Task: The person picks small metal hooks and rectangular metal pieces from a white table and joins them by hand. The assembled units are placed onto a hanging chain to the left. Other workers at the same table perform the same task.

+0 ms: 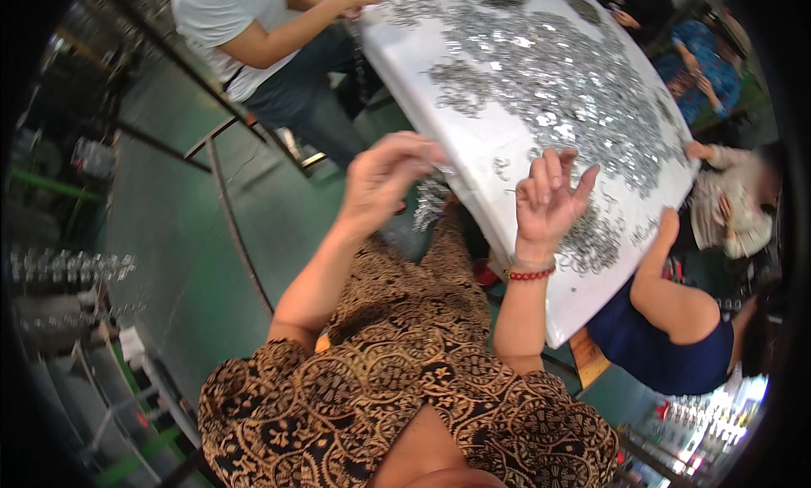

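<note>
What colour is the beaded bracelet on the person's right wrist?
Red: the beaded bracelet circles the wrist just below the right hand, seen clearly in the head view.

No packages, labels, signs or screens could be made out in the head view. Nothing on the white table or around it showed a wrapper, tag, placard or display, and the blurred clutter toward the dark rim of the picture was too indistinct to tell as any of these.
</note>
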Demonstrator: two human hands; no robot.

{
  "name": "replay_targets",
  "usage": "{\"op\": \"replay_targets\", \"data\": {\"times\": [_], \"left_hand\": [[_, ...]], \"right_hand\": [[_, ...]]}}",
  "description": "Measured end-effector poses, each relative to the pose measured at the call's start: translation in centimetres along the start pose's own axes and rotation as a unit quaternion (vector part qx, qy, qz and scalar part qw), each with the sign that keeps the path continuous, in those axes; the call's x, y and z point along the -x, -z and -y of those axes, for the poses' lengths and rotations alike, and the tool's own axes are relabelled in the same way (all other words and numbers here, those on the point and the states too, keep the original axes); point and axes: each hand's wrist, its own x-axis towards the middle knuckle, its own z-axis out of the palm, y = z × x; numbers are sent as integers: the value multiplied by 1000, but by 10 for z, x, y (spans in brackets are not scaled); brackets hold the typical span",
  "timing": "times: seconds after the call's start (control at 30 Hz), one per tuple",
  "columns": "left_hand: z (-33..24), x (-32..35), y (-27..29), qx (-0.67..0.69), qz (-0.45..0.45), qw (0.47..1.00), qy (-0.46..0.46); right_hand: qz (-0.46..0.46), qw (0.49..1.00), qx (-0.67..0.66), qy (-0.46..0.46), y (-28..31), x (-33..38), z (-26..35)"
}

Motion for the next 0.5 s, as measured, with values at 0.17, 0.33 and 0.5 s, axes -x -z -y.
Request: {"op": "replay_targets", "data": {"times": [0.17, 0.33, 0.5], "left_hand": [[-29, -15, 36, 64, -45, 987, -140], [-79, -25, 85, 63, -94, 975, -193], [-133, -16, 134, 49, -131, 960, -241]], "right_hand": [[-44, 993, -106, 15, 15, -6, 41], [-113, 992, -8, 58, 23, 0, 55], [-138, 986, 23, 86, 32, 6, 59]]}}
